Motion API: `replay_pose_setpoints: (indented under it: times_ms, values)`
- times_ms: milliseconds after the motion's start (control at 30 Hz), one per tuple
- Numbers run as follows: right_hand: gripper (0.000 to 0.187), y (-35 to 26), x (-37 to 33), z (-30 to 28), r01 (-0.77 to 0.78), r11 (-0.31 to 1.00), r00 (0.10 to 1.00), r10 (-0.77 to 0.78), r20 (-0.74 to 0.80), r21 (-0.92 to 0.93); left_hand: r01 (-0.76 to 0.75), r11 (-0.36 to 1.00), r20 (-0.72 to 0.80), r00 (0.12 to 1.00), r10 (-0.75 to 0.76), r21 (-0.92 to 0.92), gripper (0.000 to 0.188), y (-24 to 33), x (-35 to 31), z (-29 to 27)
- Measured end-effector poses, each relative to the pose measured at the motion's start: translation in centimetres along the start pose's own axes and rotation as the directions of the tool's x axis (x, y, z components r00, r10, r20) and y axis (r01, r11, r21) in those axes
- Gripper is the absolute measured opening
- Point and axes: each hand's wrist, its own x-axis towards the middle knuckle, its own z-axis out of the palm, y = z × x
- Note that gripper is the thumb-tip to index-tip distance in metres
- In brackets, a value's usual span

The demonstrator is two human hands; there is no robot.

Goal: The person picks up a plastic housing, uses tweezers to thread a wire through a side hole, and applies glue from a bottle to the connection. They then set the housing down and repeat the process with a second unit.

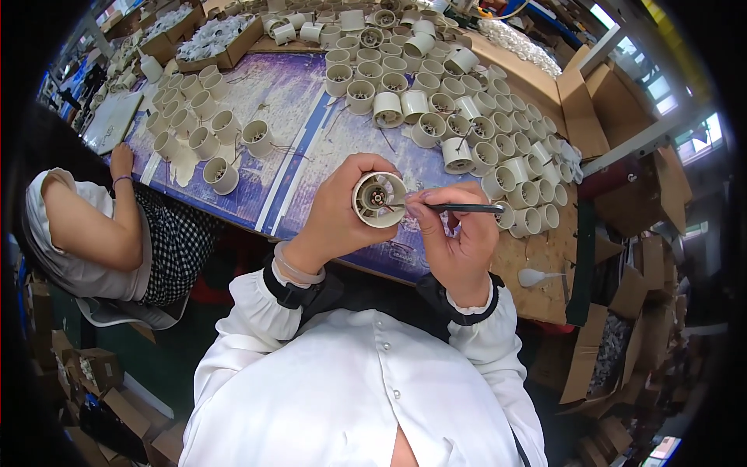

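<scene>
My left hand (336, 214) is wrapped round a cream cylindrical cup-shaped housing (379, 220), its open end tilted up toward me. Inside the housing sit small metal and brass-coloured parts around a round centre. My right hand (461, 245) pinches a thin black tool (473, 208) that looks like tweezers. The tool lies nearly level, with its tip at the right side of the housing's mouth; exactly what the tip touches is too small to tell.
Many similar housings (429, 128) crowd the table's back and right. A smaller group (204, 142) stands at the left near a seated co-worker's arm (97, 222). A carton of pale parts (220, 40) is at the back left. A white squeeze bottle (537, 277) lies at the right.
</scene>
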Motion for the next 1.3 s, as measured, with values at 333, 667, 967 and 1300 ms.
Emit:
replay_pose_setpoints:
  times_ms: [333,667,967,1300]
  values:
    - [0.014,-0.4,0.4,0.0,-0.086,0.988,0.992,0.097,0.084,-0.130,0.066,0.990,0.025,0.997,-0.069,0.121,0.058,0.1,-0.2,0.1]
    - [0.014,0.8,-0.4,0.3,-0.281,0.959,0.959,0.280,0.039,0.041,0.137,0.984,0.039,0.989,-0.142,0.117,0.057,0.3,-0.2,0.3]
    - [0.016,0.8,-0.4,0.4,-0.262,0.965,0.963,0.261,0.063,0.005,0.119,0.984,0.046,0.991,-0.126,0.135,0.056,0.4,-0.1,0.4]
    - [0.016,0.4,-1.1,1.5,-0.285,0.958,0.957,0.286,-0.050,0.042,0.068,0.989,0.004,0.998,-0.069,0.135,0.055,0.3,-0.2,0.6]
